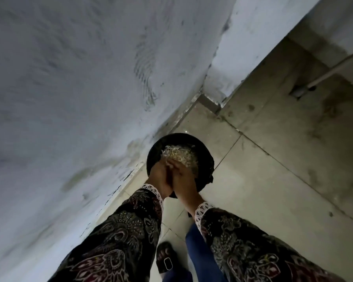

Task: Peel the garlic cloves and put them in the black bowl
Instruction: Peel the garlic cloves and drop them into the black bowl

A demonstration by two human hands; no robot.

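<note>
While both hands meet at frame centre, left hand (158,176) & right hand (180,177) press together over black bowl (204,153), fingers cupping pale peelings (181,155); actual grip can't tell. Tiled floor (273,159) below.

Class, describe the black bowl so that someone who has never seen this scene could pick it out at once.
Find where the pale plastered wall meets the tiled floor. Follow the two patterned sleeves up to the hands; the black bowl lies beyond them. It is the only round, dark container here, holding a pale, shredded-looking heap.
</note>
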